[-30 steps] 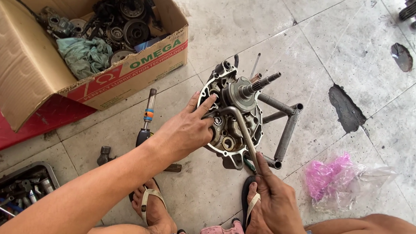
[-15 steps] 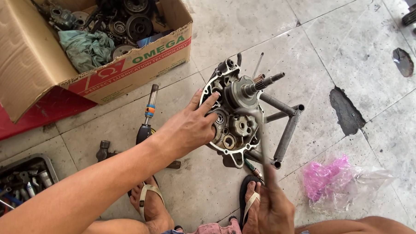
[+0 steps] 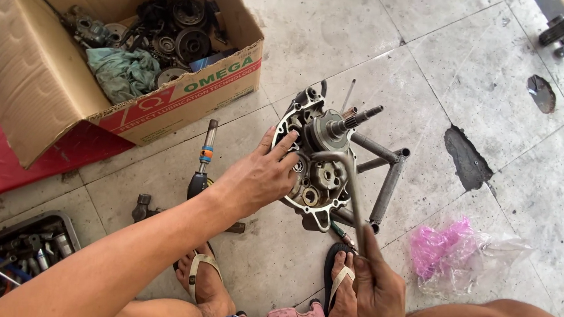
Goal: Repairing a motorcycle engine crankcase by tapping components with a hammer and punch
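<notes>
Bracing engine case (image 3: 313, 172) on floor, my left hand (image 3: 256, 176) spread flat; right hand (image 3: 377, 287) clamped round bent wrench (image 3: 349, 192), socket end on case. Next: steady turn, case pinned.

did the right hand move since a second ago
Yes. The right hand drew back from the engine case toward the person's foot, sliding down the bent metal tool.

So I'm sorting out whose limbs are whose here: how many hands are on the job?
2. The left hand is pressed flat on the engine case; the right hand, lower down, grips the bent wrench. No other person's hands show.
</notes>
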